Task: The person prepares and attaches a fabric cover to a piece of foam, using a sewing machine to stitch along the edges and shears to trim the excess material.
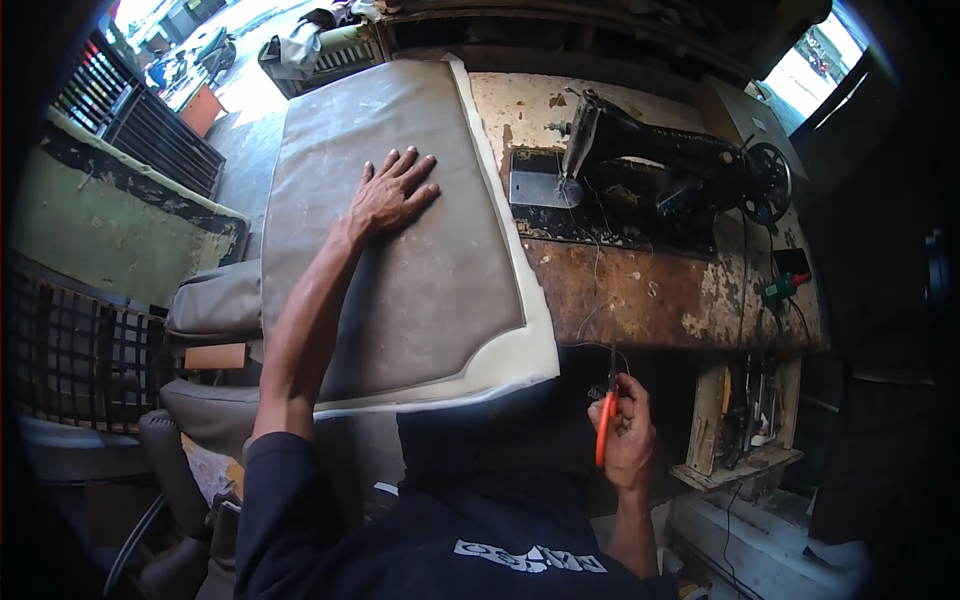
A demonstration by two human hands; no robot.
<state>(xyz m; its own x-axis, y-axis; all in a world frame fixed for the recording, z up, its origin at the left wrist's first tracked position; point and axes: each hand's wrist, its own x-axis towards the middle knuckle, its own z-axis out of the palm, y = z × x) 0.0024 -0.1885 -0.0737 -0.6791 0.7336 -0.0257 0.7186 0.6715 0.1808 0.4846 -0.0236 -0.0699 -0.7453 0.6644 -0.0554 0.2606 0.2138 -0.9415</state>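
My left hand (395,195) lies flat with spread fingers on a large grey-brown upholstery panel (420,290). Pale foam backing (520,350) shows along the panel's right and near edges, with a curved notch at the near right corner. In my right hand (630,430), close to my body and just off the table's front edge, is a pair of scissors (605,425) with orange handles. Their dark blades point away from me. A thin loose thread (600,290) runs from the sewing machine (670,155) toward the scissors. The black machine stands right of the panel.
The worn wooden sewing table (590,300) carries the machine. A green-and-red object with a cable (785,288) lies at its right end. Below hangs an open drawer (735,460) with tools. Grey upholstered pieces (215,300) and a black lattice frame (85,345) crowd the left.
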